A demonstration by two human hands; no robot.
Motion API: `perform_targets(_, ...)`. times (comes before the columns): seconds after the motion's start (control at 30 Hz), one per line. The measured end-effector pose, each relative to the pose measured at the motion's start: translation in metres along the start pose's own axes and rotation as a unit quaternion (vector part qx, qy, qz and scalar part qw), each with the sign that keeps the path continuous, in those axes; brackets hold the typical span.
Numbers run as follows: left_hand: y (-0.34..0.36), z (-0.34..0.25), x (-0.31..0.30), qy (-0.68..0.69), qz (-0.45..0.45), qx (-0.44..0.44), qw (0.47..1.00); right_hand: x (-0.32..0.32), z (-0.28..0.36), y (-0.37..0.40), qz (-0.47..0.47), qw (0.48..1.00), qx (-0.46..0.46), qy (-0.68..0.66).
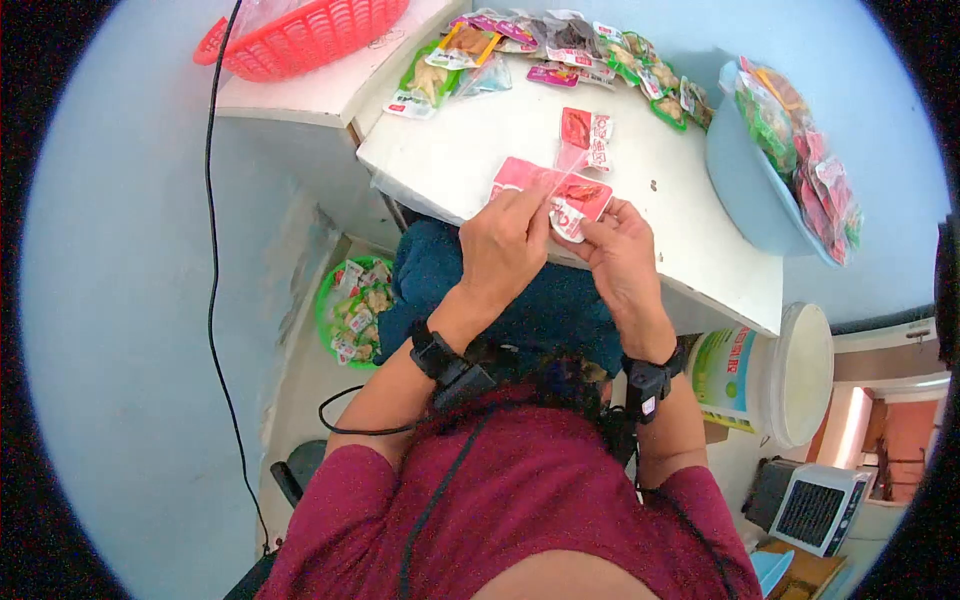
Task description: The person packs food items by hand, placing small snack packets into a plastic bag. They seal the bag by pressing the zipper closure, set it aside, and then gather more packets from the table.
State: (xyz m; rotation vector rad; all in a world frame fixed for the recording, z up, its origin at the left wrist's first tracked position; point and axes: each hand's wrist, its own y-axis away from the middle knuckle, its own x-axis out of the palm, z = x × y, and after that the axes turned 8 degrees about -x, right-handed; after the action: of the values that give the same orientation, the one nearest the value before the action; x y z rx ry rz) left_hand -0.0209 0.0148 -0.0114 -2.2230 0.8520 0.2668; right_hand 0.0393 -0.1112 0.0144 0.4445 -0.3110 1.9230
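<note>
Over the front edge of the white table, a red-and-white snack packet (pixel 584 198) is held between both hands. My right hand (pixel 625 262) grips its lower right corner, thumb on the printed face. My left hand (pixel 508 240) is closed in a pinch at its middle, fingertips overlapping a pinkish, see-through strip of film (pixel 572 160). A pink-red printed part (pixel 522 174) shows behind the left fingers. Just beyond lies another red-and-white packet (pixel 588 138) on the table.
Assorted snack packets (pixel 570 45) line the back of the white table (pixel 690 215). A blue basin (pixel 745 190) full of packets stands right, a red basket (pixel 310 40) upper left. On the floor are a green basket (pixel 325 305) of packets and a white bucket (pixel 800 375).
</note>
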Motion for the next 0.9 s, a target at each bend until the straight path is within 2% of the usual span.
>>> perform_targets(0.27,-0.003,-0.003,-0.004,0.027,0.024,-0.005,0.999,0.013,-0.014,-0.008,-0.017,0.999,0.029,-0.018)
perform_targets(0.47,0.003,0.0,-0.004,0.047,0.049,0.008,0.998,0.014,-0.035,-0.028,-0.019,1.0,0.007,0.005)
perform_targets(0.63,0.006,0.004,-0.002,0.05,0.06,0.005,0.997,0.019,-0.045,-0.037,-0.004,1.0,0.006,-0.029)
perform_targets(0.77,0.005,0.005,-0.002,0.077,0.043,0.01,0.996,0.023,-0.042,-0.037,-0.014,1.0,0.019,-0.021)
perform_targets(0.9,0.007,0.006,-0.001,0.075,0.044,0.01,0.996,0.009,-0.065,-0.05,-0.006,0.998,0.01,-0.062)
